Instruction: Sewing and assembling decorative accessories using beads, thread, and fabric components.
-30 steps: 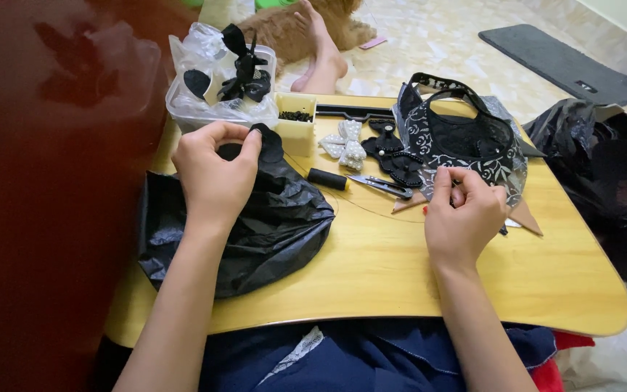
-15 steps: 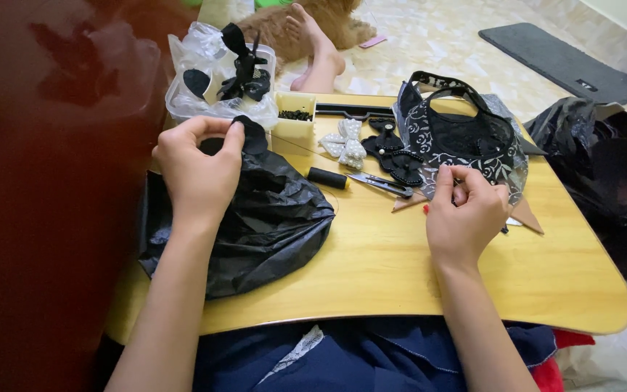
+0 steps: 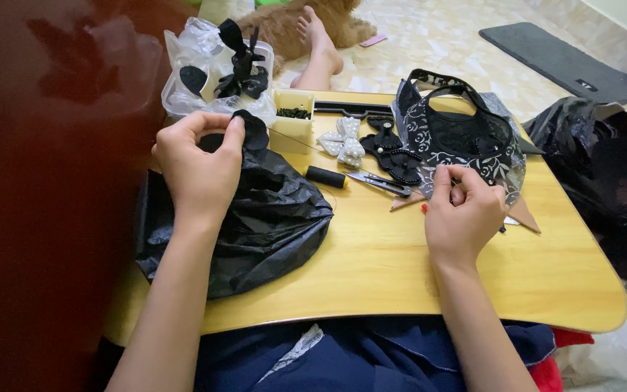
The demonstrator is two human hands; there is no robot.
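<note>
Left hand (image 3: 201,163) is pinching a small black fabric piece (image 3: 252,131) between thumb and fingers, hovering over the black plastic bag (image 3: 270,218) at 9 o'clock on the wooden tray table (image 3: 400,276). Right hand (image 3: 462,214) is curling, fingertips pinching the edge of black lace fabric (image 3: 466,141) at 2 o'clock. Yellow box (image 3: 293,123) at 12 is holding dark beads. Clear plastic tub (image 3: 212,69) at 11 is holding black bows.

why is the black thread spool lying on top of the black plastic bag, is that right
Not quite. In the head view the black thread spool lies on the bare wooden table, just to the right of the black plastic bag, not on top of it.
</note>
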